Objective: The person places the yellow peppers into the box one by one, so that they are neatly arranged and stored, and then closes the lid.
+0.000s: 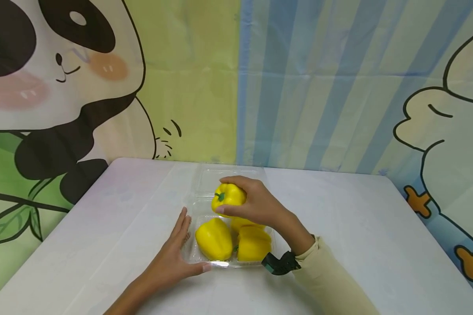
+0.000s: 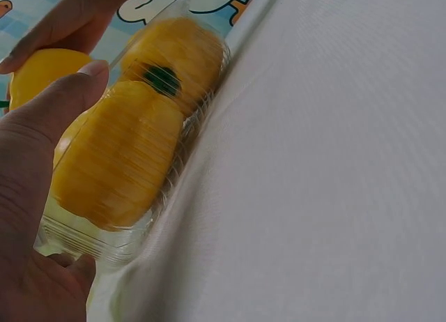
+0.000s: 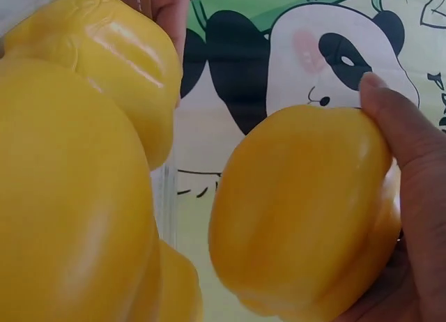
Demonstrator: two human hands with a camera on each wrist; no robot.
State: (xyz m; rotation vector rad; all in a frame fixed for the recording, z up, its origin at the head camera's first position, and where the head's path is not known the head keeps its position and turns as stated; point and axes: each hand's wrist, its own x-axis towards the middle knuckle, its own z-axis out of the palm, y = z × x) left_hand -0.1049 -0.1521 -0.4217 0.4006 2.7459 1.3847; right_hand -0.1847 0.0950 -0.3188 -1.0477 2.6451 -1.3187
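The right grip holds a yellow pepper by its sides, above the clear container, likely to clear the peppers inside. It is glossy, lobed, green-stemmed. The left grip, spread wide at the container's corner, probably steadies it on the bench.

The peppers look smooth and glossy, the container shiny plastic.

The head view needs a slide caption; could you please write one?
Right hand holding a yellow pepper at an open clear box of peppers, left hand alongside.
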